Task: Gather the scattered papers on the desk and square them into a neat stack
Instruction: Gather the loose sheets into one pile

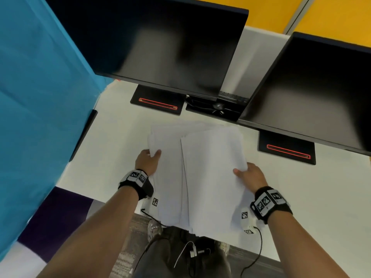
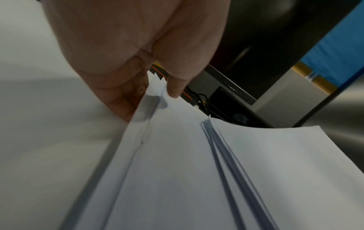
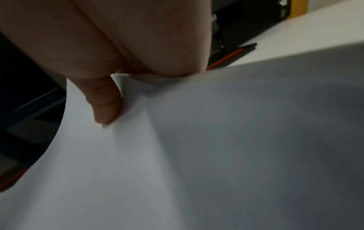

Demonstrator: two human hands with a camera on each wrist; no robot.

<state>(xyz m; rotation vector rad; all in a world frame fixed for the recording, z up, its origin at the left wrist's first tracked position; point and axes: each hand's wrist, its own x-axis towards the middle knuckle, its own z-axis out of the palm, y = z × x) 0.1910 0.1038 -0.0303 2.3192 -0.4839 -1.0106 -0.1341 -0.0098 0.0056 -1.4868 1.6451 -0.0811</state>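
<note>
Papers [image 1: 200,177] pinched at opposite side edges between thumb and fingers of left hand [image 1: 146,162] and right hand [image 1: 252,177]

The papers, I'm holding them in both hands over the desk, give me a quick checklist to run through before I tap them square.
1. Left hand grips the left edge of the papers, thumb on top: ok.
2. Right hand grips the right edge, thumb on top: ok.
3. All sheets gathered into one bundle: cannot tell; none shows loose on the desk, but the bundle hides part of it.
4. Edges aligned: not ok; the sheets are fanned in two offset groups.
5. Sheets flat: not ok; the top ones bow upward.
6. Bare desk to tap on, short of the monitor base: ok.
</note>
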